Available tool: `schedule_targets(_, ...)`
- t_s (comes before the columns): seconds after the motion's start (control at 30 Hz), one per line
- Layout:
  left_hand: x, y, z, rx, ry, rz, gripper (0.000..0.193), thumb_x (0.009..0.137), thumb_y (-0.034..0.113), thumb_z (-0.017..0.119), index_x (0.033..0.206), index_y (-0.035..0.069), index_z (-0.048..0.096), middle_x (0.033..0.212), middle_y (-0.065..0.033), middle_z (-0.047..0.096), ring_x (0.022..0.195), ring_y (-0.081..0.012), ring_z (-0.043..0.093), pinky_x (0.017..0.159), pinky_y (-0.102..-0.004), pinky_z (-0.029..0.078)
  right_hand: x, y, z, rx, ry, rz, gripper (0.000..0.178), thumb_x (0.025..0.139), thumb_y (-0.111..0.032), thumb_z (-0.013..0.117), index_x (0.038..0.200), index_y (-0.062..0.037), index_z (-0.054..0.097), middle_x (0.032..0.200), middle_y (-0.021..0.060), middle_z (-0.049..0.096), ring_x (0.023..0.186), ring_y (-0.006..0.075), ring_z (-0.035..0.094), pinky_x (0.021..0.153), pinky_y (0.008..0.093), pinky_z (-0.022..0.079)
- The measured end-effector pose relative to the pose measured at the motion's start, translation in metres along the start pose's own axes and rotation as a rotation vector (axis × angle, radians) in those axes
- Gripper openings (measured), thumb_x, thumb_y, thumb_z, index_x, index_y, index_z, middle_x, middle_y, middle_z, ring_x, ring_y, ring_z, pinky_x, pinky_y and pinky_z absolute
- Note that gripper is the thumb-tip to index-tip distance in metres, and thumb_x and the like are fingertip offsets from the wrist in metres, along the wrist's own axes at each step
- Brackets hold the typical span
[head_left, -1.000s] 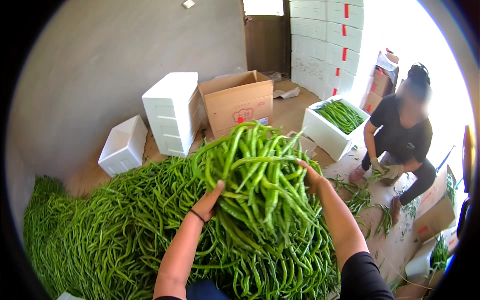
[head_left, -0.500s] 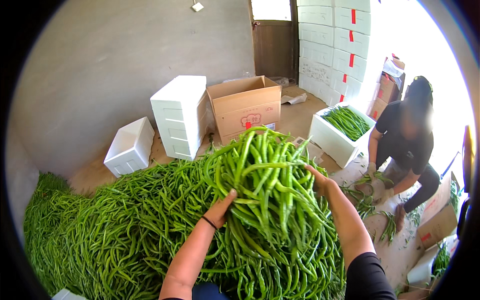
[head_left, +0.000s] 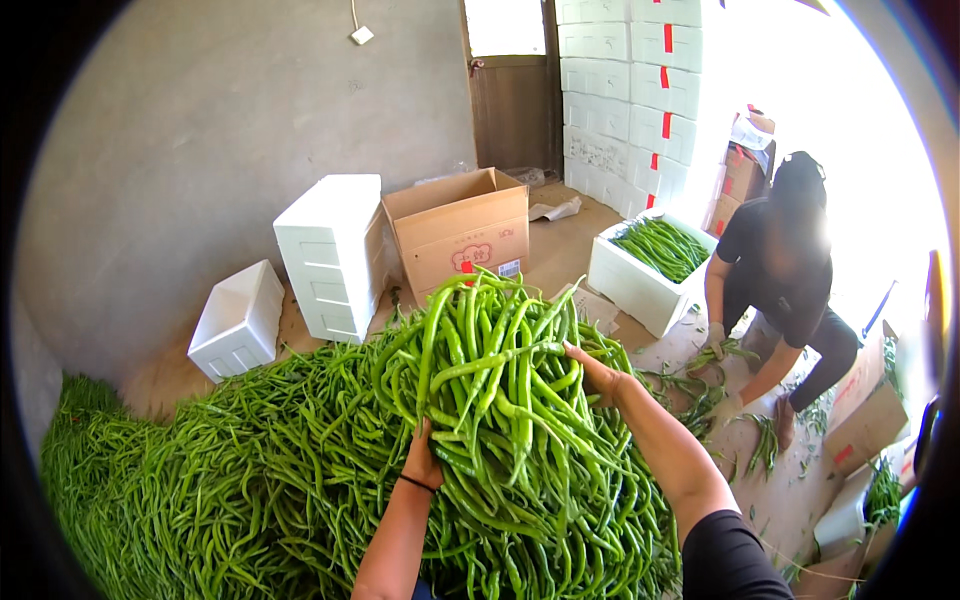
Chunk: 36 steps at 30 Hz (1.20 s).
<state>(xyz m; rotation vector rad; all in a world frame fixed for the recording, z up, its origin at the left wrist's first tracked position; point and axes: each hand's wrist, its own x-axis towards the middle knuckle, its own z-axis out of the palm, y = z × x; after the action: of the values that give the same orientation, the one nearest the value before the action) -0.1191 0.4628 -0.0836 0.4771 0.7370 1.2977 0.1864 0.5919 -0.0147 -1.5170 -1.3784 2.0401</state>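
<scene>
Between my two hands is a big bundle of long green chili peppers (head_left: 500, 385), held above a large heap of the same peppers (head_left: 250, 470). My left hand (head_left: 422, 462) presses on the bundle's lower left side, its fingers mostly hidden under the peppers. On the right side my right hand (head_left: 600, 378) grips the bundle, with part of the fingers tucked behind it. A dark band circles my left wrist.
Past the heap stand an open white foam box (head_left: 237, 322), upright white foam boxes (head_left: 325, 255) and an open cardboard box (head_left: 460, 235). A foam box of peppers (head_left: 640, 285) stands near a crouching co-worker (head_left: 785, 270) in gloves. Foam boxes (head_left: 630, 110) are stacked by the door (head_left: 515, 110).
My view has shifted, so the room sits further left and lower. Both hands still hold the bundle; the left hand has slipped further beneath it. The co-worker's gloved hands have moved slightly.
</scene>
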Motion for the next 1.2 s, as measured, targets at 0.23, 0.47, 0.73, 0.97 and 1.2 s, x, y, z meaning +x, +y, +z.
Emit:
schedule_targets(0.23,0.011,0.007,0.011,0.088,-0.060,-0.002,0.077,0.085,0.068,0.040,0.141,0.015,0.033,0.140,-0.0079,0.041,0.124,-0.0319,0.042,0.102,-0.0516,0.035,0.013,0.004,-0.011,0.023,-0.090,0.004,0.112,0.059,-0.089,0.041,0.145,-0.0188,0.027,0.150,0.0134,0.022,0.136,0.0338,0.025,0.105,0.0596,0.015)
schedule_targets(0.47,0.019,0.007,-0.011,0.093,0.032,0.059,0.080,0.083,0.071,0.037,0.142,0.017,0.031,0.142,-0.0067,0.038,0.128,-0.0330,0.036,0.106,-0.0506,0.030,0.005,-0.010,-0.008,-0.046,-0.088,0.002,0.114,0.058,-0.090,0.044,0.146,-0.0205,0.023,0.151,0.0150,0.019,0.138,0.0340,0.020,0.105,0.0639,0.013)
schedule_targets(0.73,0.018,0.010,-0.020,0.060,-0.121,-0.060,0.082,0.081,0.072,0.039,0.142,0.017,0.031,0.142,-0.0079,0.037,0.127,-0.0335,0.038,0.105,-0.0519,0.031,0.008,0.015,-0.011,0.064,-0.116,-0.051,0.118,0.055,-0.094,0.039,0.145,-0.0191,0.028,0.150,0.0138,0.025,0.137,0.0330,0.022,0.106,0.0611,0.010)
schedule_targets(0.97,0.002,0.009,0.015,0.081,-0.280,0.129,0.085,0.080,0.072,0.042,0.144,0.018,0.026,0.143,-0.0049,0.036,0.129,-0.0312,0.036,0.106,-0.0496,0.031,-0.001,0.014,-0.003,0.076,0.010,-0.118,0.102,0.065,-0.087,0.042,0.142,-0.0216,0.034,0.146,0.0103,0.033,0.134,0.0291,0.030,0.105,0.0570,0.019)
schedule_targets(1.2,0.013,0.002,0.007,0.024,-0.044,0.170,0.081,0.082,0.071,0.040,0.141,0.016,0.033,0.141,-0.0062,0.039,0.126,-0.0319,0.039,0.105,-0.0491,0.033,0.024,0.021,-0.001,0.186,-0.054,-0.170,0.097,0.066,-0.082,0.050,0.137,-0.0159,0.044,0.137,0.0118,0.046,0.124,0.0258,0.044,0.104,0.0448,0.030)
